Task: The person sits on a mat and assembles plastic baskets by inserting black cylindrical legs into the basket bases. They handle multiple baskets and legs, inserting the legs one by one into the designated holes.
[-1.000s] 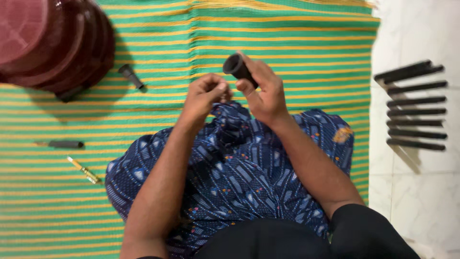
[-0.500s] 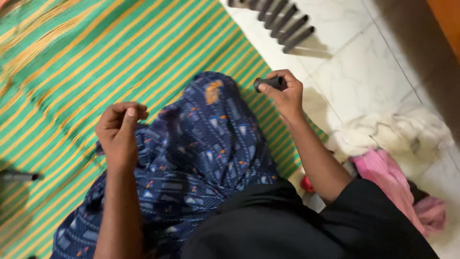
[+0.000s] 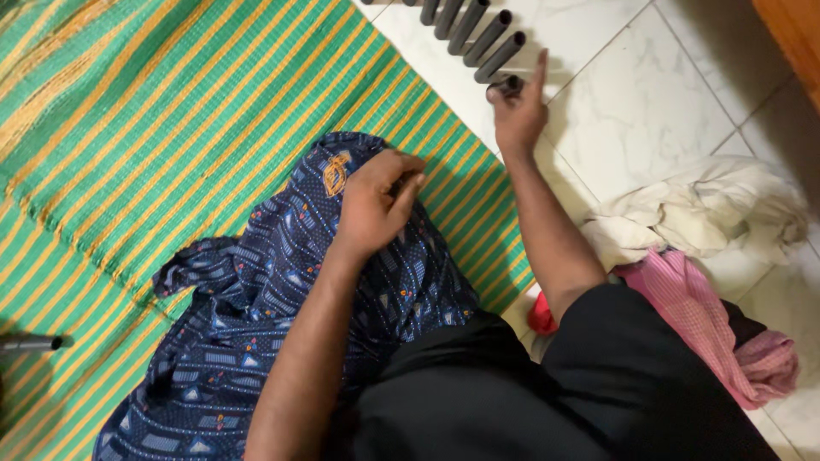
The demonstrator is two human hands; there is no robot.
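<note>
My right hand (image 3: 518, 109) reaches out over the white tile floor and holds a short black tube (image 3: 509, 85) down at the near end of a row of several black tubes (image 3: 468, 27). The tube is mostly hidden under my fingers. My left hand (image 3: 376, 203) rests on the blue patterned cloth (image 3: 256, 299) over my knee, fingers loosely curled, holding nothing that I can see.
A green and yellow striped mat (image 3: 171, 111) lies under me. A heap of white cloth (image 3: 700, 218) and pink cloth (image 3: 709, 324) lies on the tiles at right. A dark rod tip (image 3: 30, 344) shows at the left edge. A small red thing (image 3: 541, 316) sits by my elbow.
My right hand has carried the black tube from above my lap out to the row of tubes on the tiles. My left hand dropped onto my knee. The view swung right.
</note>
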